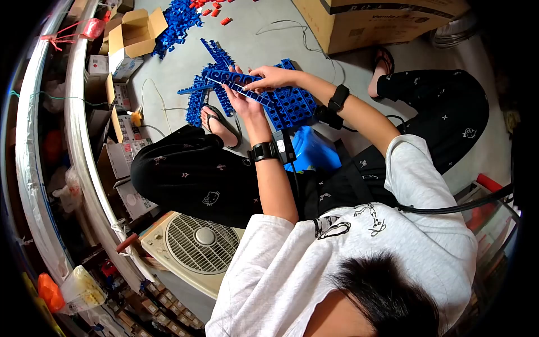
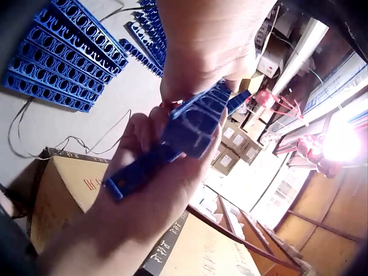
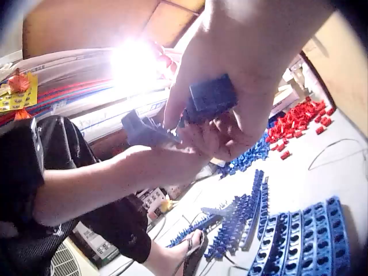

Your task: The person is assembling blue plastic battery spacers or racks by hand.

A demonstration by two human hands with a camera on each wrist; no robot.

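Blue strip [image 1: 219,76] is cradled in the left hand [image 1: 247,105], fingers curled, and pinched by the right hand [image 1: 273,77] at two o'clock, apparently for steadiness.

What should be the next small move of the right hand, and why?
Perhaps the right hand should press lightly on the blue strip, since its fingers are on it and the left hand supports it from below.

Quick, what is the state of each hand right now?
Left hand: closed, holding blue plastic strips.
Right hand: closed, also holding the blue plastic strips.
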